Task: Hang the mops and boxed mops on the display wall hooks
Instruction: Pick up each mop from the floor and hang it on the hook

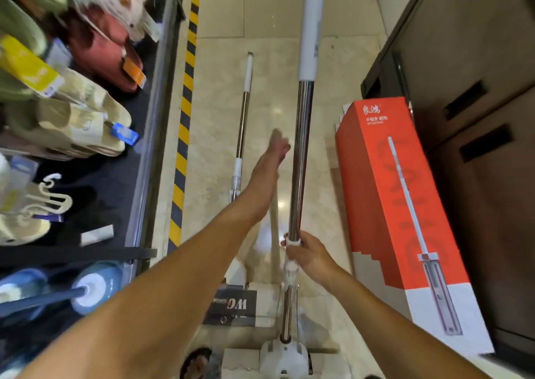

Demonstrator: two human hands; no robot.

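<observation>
My right hand (308,255) is closed around the mop (302,158) I am carrying, fingers wrapped on the white collar low on its chrome shaft, with the mop head (285,355) below my grip and the long white handle sleeve running up and away from me. That long axis runs nearly straight ahead of my fingers, so I judge any lift toward a hook will have to follow that line. My left hand (270,170) is stretched forward and empty, fingers (279,144) extended flat and together, just left of the shaft and not touching it as far as I can tell. Past and to the left of those fingertips a second mop (243,123) lies on the tiled floor (225,89), its shaft pointing the same way; my left hand is the nearer one to it. To the right of my gripping hand stands the orange boxed mop (402,205), upright against a dark cabinet (477,89), nearer my right hand.
</observation>
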